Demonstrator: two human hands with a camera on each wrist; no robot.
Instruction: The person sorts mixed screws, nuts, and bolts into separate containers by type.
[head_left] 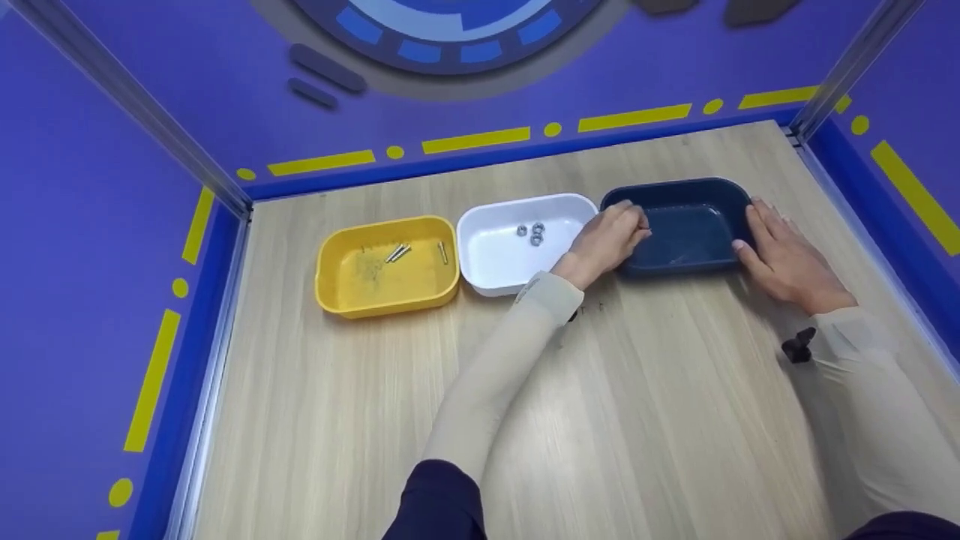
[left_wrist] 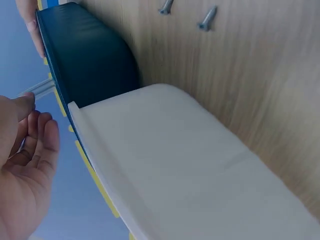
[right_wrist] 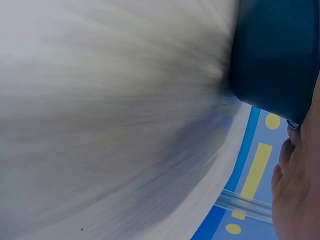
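Note:
My left hand (head_left: 607, 236) is over the left end of a dark blue-green bin (head_left: 690, 238), its fingers bent in toward the thumb. In the left wrist view the same hand (left_wrist: 27, 170) shows a small glint among the fingers; whether it holds something I cannot tell. At the bin's right end rests my right hand (head_left: 787, 262), fingers mostly straight along the rim and thumb near the front corner. Left of the dark bin stands a white bin (head_left: 491, 262) with several metal nuts (head_left: 537, 240). Two small screws (left_wrist: 207, 20) lie on the table near the bins.
A yellow bin (head_left: 352, 301) with several bolts (head_left: 399, 253) stands left of the white one. All three bins form a row across the wooden tabletop (head_left: 337, 420). Blue panels (head_left: 465, 112) enclose the back and sides, with metal posts at the corners.

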